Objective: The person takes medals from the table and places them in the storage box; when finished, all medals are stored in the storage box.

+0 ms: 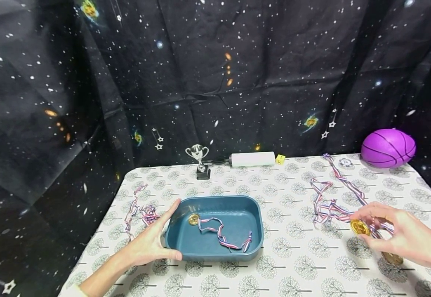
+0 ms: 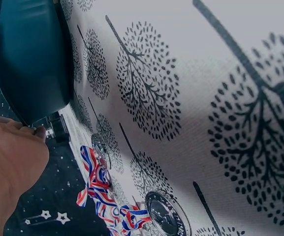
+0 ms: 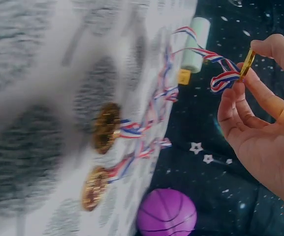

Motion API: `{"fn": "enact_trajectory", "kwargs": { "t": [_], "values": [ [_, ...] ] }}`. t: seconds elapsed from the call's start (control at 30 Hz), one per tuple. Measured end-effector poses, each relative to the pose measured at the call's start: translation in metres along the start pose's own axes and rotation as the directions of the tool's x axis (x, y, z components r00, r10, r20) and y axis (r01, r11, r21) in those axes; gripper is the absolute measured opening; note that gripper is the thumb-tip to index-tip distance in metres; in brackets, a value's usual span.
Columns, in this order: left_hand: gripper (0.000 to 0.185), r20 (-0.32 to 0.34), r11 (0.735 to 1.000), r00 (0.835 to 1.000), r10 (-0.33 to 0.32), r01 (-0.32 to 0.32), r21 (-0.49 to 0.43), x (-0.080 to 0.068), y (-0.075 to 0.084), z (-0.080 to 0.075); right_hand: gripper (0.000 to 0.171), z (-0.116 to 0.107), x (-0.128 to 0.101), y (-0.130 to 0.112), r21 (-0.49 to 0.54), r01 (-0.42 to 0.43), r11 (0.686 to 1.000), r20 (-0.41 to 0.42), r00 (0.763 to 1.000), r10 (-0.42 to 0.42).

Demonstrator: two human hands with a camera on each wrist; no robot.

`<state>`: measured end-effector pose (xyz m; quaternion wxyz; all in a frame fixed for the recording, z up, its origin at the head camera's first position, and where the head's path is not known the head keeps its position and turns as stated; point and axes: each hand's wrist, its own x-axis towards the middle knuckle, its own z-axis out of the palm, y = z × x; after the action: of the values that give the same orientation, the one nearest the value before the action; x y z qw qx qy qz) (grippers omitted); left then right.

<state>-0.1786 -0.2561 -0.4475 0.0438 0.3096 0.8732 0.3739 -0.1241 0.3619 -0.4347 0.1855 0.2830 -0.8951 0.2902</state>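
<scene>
Left hand [image 1: 150, 244] lay flat-fingered against blue tray [image 1: 252, 214] wall, steadying it; one medal [image 1: 194, 219] inside. Right hand [image 1: 401, 236] pinched gold medal [image 1: 359, 227] just above tabletop [image 1: 293, 264], ribbon [image 1: 330, 208] trailing beyond fingers.

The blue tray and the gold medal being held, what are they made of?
The blue rounded rectangular tray looks like moulded plastic: smooth, faintly glossy walls. The gold round medal in the right hand shines like metal, but could be gold-coated plastic.

You are getting even, soft light on the tablecloth [image 1: 297, 255] in the head view, its edges bowing; the right wrist view is blurring
</scene>
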Motion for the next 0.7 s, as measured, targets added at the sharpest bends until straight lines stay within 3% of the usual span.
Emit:
{"fn": "enact_trajectory", "kwargs": {
  "t": [0.17, 0.7],
  "values": [
    [0.139, 0.003, 1.000, 1.000, -0.005, 0.005, 0.005, 0.000, 0.001, 0.000, 0.058, -0.009, 0.021, -0.010, 0.037, -0.062, 0.997, 0.018, 0.998, 0.061],
    [0.140, 0.010, 1.000, 1.000, -0.016, 0.016, 0.000, 0.001, 0.001, -0.001, 0.052, -0.039, 0.103, -0.055, 0.244, -0.058, 0.968, 0.033, 0.998, 0.052]
  ]
}}
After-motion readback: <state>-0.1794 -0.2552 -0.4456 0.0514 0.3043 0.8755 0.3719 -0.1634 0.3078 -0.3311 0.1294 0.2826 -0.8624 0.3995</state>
